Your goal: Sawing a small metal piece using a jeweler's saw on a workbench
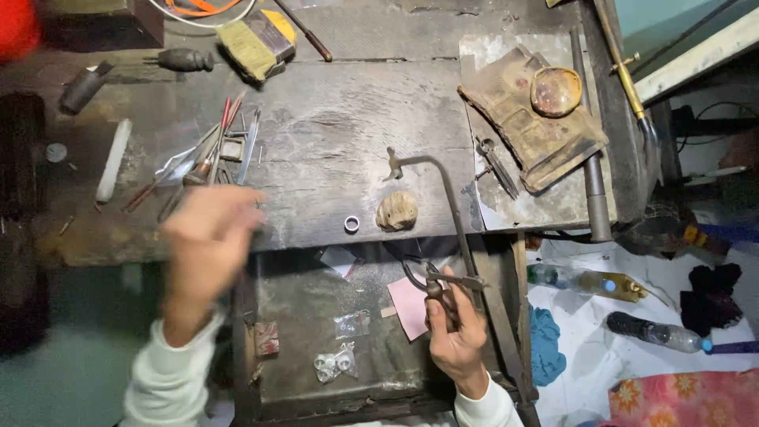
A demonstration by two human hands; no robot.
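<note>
My right hand (pixel 457 336) grips the wooden handle of a jeweller's saw frame (pixel 447 190), whose metal bow reaches up over the workbench (pixel 340 134). My left hand (pixel 207 241) is blurred and hovers over the bench's front edge, beside a heap of small files and hand tools (pixel 213 154); I cannot tell if it holds anything. A small silver ring (pixel 352 224) lies on the bench next to a worn wooden bench peg (pixel 397 211).
A drawer tray (pixel 316 304) below the bench holds a pink paper (pixel 409 304) and small plastic bags (pixel 334 362). A leather pad with a round dish (pixel 555 91) sits at the right. Brush (pixel 253 43), white stick (pixel 113 158), plastic bottles (pixel 601 283) on the floor.
</note>
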